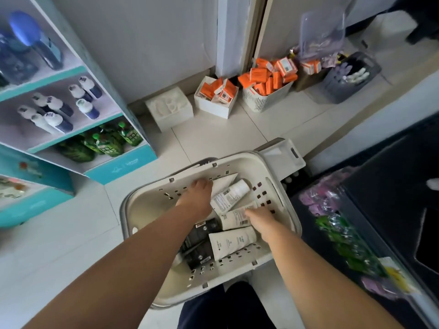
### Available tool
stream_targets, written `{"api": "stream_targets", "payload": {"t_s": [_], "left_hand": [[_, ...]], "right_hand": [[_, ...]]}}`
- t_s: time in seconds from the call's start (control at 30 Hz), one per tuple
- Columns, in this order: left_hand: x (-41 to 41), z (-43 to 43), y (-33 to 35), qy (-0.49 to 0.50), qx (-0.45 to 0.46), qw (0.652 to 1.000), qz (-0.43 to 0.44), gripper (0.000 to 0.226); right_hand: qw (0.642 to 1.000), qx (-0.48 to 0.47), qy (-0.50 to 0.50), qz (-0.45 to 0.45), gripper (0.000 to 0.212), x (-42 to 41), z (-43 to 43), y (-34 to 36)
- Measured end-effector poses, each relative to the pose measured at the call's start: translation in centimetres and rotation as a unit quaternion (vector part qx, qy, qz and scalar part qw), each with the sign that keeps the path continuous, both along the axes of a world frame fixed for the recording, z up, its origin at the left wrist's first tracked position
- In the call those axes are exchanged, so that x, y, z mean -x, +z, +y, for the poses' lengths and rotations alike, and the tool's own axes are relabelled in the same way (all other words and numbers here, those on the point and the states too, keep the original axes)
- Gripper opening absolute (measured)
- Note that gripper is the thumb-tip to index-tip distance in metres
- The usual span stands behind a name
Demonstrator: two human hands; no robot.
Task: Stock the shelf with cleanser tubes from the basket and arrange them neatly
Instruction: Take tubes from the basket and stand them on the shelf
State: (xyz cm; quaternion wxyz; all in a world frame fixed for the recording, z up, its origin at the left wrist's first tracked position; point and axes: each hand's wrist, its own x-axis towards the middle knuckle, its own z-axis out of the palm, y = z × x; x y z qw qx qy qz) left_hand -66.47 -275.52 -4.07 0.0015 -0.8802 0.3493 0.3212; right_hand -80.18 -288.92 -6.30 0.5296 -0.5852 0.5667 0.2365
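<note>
A cream plastic basket [145,210] sits on the floor in front of me. Inside it lie several white cleanser tubes [232,243] and some black tubes [202,245]. My left hand [198,194] reaches into the far side, fingers curled over the flat end of a white tube [224,182]. My right hand [260,220] is beside it, fingers curled onto the end of another white tube [234,219] with a barcode. A capped white tube [231,193] lies between them. The teal display shelf [118,173] stands to the left.
The shelf carries white-capped bottles [54,110] and green pouches [104,141]. Boxes and a basket of orange cartons [266,79] line the wall, beside a grey basket [349,77]. A dark bin with purple and green packs [344,233] stands on the right.
</note>
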Motion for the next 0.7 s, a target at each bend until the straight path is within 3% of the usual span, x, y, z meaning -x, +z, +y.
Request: {"api": "stream_targets", "payload": {"t_s": [0.13,0.27,0.3,0.33,0.37,0.4,0.47,0.57,0.63,0.7], "left_hand": [[0.5,-0.5,-1.9,0.037,-0.008,0.999,0.034,0.056],[1.6,0.2,-4.1,0.073,0.016,0.995,0.073,0.047],[1.7,0.2,-4.6,0.092,0.027,0.993,0.073,0.049],[1.7,0.0,-4.8,0.113,0.033,0.991,0.070,0.050],[1.7,-0.2,-5.0,0.133,0.037,0.988,0.069,0.051],[1.7,-0.5,-5.0,0.146,0.037,0.986,0.072,0.050],[1.7,-0.8,-5.4,0.149,0.034,0.985,0.085,0.048],[2.0,-0.5,-5.9,0.134,0.029,0.989,0.061,0.050],[2.2,0.0,-6.3,0.104,0.020,0.994,0.033,0.058],[2.4,0.2,-6.6,0.079,0.016,0.996,0.024,0.065]], "right_hand": [[0.983,-0.063,-0.173,0.014,0.014,-1.0,-0.3,-1.5],[0.982,-0.044,-0.177,0.040,0.020,-1.8,0.3,-3.1],[0.982,-0.043,-0.179,0.040,0.037,-1.9,0.2,-5.1],[0.982,-0.033,-0.183,0.043,0.066,-1.7,-0.1,-8.1],[0.983,-0.008,-0.175,0.061,0.096,-1.8,0.1,-7.8],[0.979,0.001,-0.194,0.070,0.112,-2.2,0.3,-7.8],[0.971,0.023,-0.220,0.089,0.112,-2.9,0.8,-7.4],[0.979,0.029,-0.158,0.124,0.112,-3.9,2.0,-4.7],[0.980,0.054,-0.119,0.150,0.120,-4.0,2.2,-4.5],[0.975,0.061,-0.144,0.157,0.127,-4.0,1.9,-5.1]]}}
